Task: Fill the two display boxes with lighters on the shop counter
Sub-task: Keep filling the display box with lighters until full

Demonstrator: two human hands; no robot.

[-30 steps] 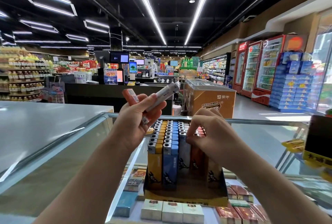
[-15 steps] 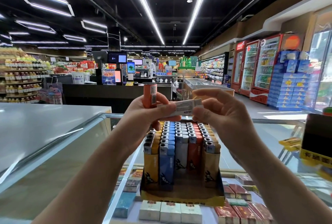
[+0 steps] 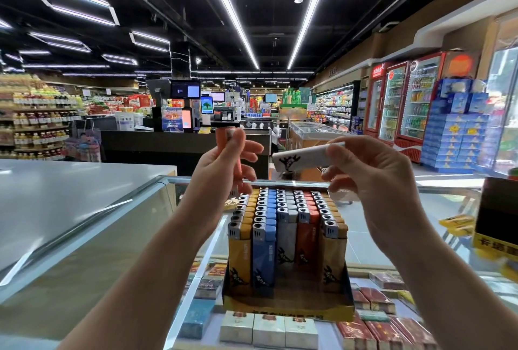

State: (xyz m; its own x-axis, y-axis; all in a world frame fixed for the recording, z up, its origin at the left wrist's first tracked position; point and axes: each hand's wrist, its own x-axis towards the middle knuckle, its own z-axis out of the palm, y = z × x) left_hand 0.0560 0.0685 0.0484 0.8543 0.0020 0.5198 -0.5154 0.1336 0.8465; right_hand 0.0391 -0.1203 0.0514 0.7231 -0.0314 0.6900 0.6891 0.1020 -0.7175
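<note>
While both hands hang above the display box (image 3: 288, 303), each holds 1 lighter. R hand (image 3: 372, 173) pinches a white lighter (image 3: 301, 157) by its far end, thumb and fingers curled round it, body lying roughly level w/ the printed base pointing left. L hand (image 3: 221, 170) grips an orange lighter (image 3: 225, 142) upright; only its top and a strip of the body show past the fingers, so exact grip is hard to read.

Box sits on the glass counter (image 3: 117, 237), near centre, w/ 5 rows of upright lighters: yellow, blue, white, red, tan, left to right. White row (image 3: 286, 226) looks like the match for the lighter in the R hand; front of box seems to have room, but I can't tell which slot is free. Only 1 box in view; the 2nd isn't visible. Cigarette packs (image 3: 269, 330) lie under the glass, near side.

Handling, as a guess: lighters are light, rigid, smooth plastic, so a bit slippery but not fragile. Best held at the metal-cap end between thumb and 2 fingers, base down, then dropped straight into the row. Packed rows are tight, so a tilted entry may snag neighbours or tip them.
</note>
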